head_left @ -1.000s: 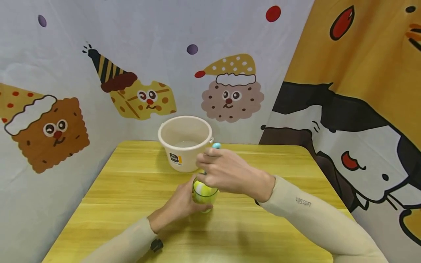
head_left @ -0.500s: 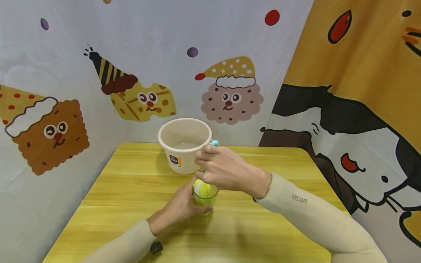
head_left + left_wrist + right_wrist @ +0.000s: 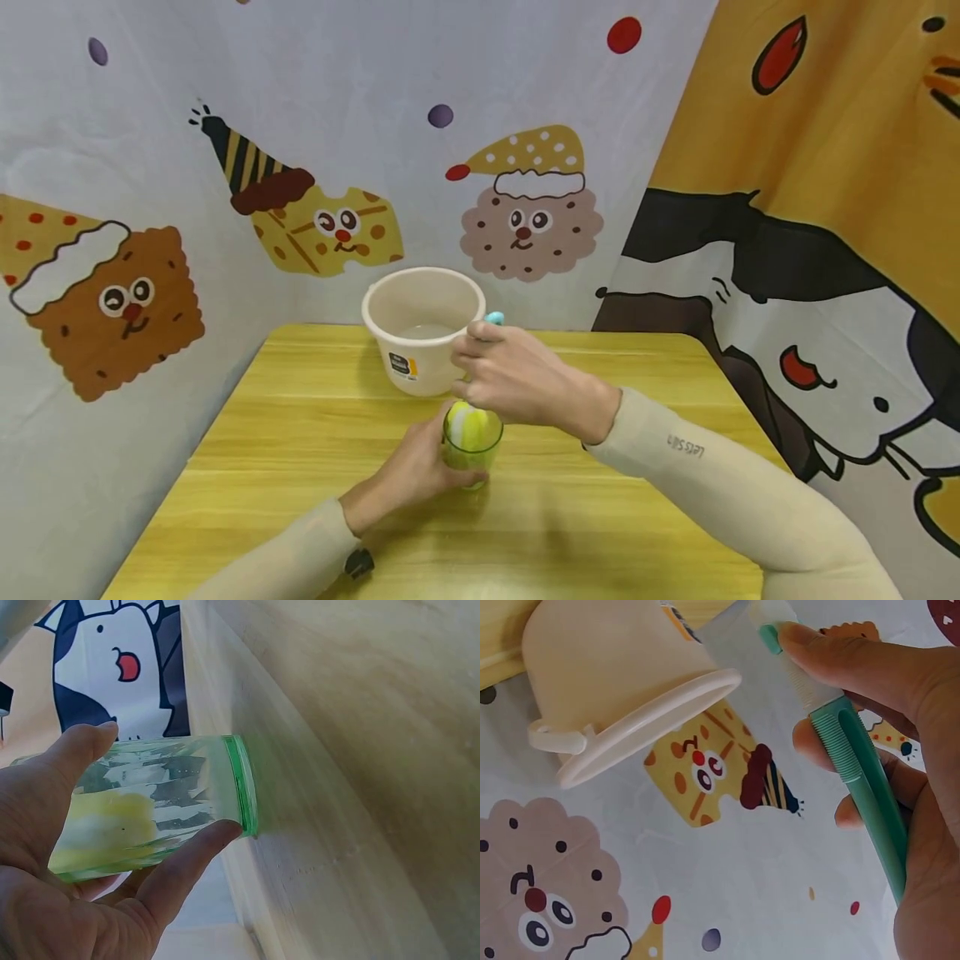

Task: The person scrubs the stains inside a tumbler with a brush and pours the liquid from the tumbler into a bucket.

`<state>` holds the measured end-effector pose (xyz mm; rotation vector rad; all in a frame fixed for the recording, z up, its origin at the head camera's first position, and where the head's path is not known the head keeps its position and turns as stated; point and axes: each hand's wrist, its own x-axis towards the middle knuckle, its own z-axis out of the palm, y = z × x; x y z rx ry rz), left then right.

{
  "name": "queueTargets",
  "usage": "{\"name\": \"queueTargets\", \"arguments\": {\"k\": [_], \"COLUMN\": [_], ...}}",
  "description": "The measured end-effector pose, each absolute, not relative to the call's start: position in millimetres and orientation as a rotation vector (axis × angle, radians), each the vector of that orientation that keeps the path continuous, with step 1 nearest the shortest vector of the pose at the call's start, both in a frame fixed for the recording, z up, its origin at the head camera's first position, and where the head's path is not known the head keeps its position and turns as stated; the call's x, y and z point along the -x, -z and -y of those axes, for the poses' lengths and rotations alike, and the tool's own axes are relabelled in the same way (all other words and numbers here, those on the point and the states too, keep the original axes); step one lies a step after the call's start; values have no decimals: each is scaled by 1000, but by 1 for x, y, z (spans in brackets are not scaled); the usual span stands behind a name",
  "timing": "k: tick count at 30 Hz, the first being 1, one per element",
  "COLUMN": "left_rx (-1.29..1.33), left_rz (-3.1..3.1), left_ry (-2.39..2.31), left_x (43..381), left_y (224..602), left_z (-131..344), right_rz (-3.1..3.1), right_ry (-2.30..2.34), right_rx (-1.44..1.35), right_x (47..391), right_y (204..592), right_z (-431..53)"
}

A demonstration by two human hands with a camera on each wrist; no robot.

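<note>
My left hand [image 3: 416, 467] grips a clear green-tinted drinking glass [image 3: 180, 780], thumb and fingers around its sides. The glass stands upright, its base low at the wooden table. A yellow and white sponge head [image 3: 471, 423] sits inside it, its top showing about at the rim. My right hand [image 3: 521, 375] holds the handle of a cup brush above the glass. In the right wrist view, the teal and white handle [image 3: 862, 787] lies in the curled fingers, with the thumb [image 3: 810, 649] near a small green button. The handle's light-blue end [image 3: 493, 318] pokes out above the fist.
Just behind the hands stands a cream plastic bucket [image 3: 423, 367] with a label on its front and a handle lug at its rim. The yellow wooden table [image 3: 622, 517] ends at a cartoon-printed cloth [image 3: 337, 92] hanging behind and beside it.
My right hand has risen slightly with the brush, and more of the sponge shows at the rim. The glass has shifted a touch to the right in the left hand's grip.
</note>
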<state>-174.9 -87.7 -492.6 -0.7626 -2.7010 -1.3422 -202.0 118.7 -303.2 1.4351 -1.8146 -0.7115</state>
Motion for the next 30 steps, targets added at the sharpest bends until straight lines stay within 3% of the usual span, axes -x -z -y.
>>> {"name": "queueTargets", "arguments": {"k": [30], "left_rx": [755], "left_rz": [2721], "left_ry": [1351], "left_x": [176], "left_y": [492], "left_z": [89], "right_rz": [1793], "right_ry": [720], "right_rx": [-1469], "right_x": [186], "right_y": [302], "right_z": [-143]}}
